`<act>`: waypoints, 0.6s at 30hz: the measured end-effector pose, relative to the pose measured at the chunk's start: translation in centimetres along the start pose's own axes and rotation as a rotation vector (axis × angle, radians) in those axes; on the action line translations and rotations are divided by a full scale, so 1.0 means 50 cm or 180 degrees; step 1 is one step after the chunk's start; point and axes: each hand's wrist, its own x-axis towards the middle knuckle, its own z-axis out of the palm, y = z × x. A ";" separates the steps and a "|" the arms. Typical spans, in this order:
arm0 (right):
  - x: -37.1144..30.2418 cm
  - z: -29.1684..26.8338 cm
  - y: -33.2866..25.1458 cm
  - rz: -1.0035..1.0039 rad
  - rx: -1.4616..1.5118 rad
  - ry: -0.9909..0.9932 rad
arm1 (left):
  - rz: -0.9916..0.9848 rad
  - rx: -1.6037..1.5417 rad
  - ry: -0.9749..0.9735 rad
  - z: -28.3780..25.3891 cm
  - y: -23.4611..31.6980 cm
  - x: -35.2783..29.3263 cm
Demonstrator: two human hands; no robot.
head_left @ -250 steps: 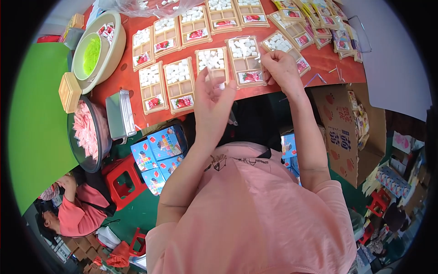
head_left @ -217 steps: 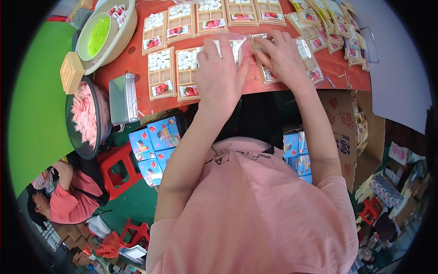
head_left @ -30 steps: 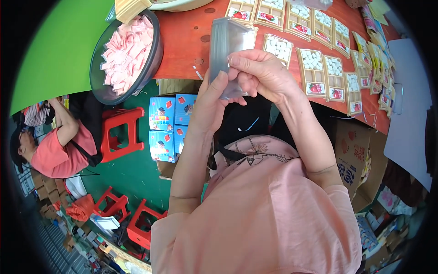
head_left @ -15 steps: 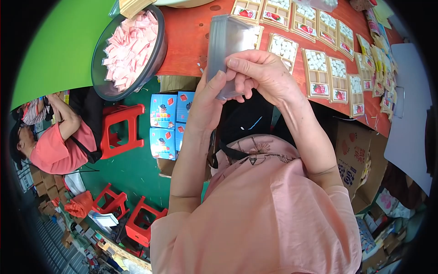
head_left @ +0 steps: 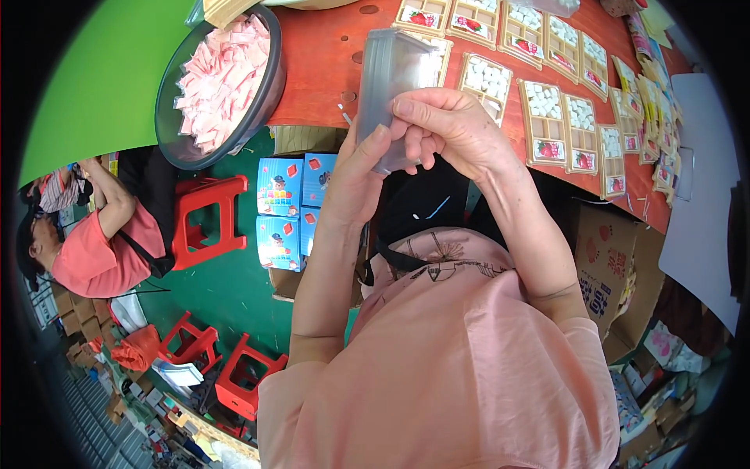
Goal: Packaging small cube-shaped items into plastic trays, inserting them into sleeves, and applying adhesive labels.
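A stack of clear plastic covers [head_left: 383,86] is held upright over the near edge of the red table. My left hand [head_left: 355,172] wraps round its lower left side, thumb toward me. The thumb and forefinger of my right hand [head_left: 461,129] pinch the right edge of the stack, and the other fingers curl below. Whether a single sheet is parted from the stack there, I cannot make out. Just beyond it lie wooden compartment trays [head_left: 486,78] with white cubes and strawberry cards, one partly hidden behind the plastic.
A dark basin [head_left: 271,98] full of pink packets [head_left: 219,94] stands on the left. Blue printed boxes [head_left: 279,187] are stacked below the table edge. Red stools [head_left: 209,223] stand on the green floor near another seated person [head_left: 109,242]. An open carton [head_left: 601,266] is at the right.
Both hands keep their hold on the stack. It has shifted very slightly in view, and the right fingers have barely moved along its edge.
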 end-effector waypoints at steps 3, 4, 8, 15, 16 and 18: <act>-0.008 0.010 -0.004 -0.0142 -0.0202 0.0113 | 0.0009 0.0017 0.0085 0.006 -0.001 -0.001; -0.010 0.014 -0.002 -0.0149 -0.0206 0.0118 | 0.0010 0.0016 0.0076 0.002 -0.004 -0.002; -0.016 0.020 -0.014 -0.0361 -0.0968 0.0386 | 0.0262 0.0237 0.0195 0.001 -0.002 0.000; 0.025 -0.068 -0.051 -0.0389 -0.1090 0.0996 | 0.0598 0.0298 0.0910 -0.041 0.053 0.030; 0.033 -0.084 -0.057 -0.0145 -0.1204 0.0829 | 0.0607 0.0288 0.0990 -0.048 0.053 0.034; 0.052 -0.097 -0.060 -0.0082 -0.0965 0.0719 | 0.0753 0.0259 0.0985 -0.052 0.045 0.038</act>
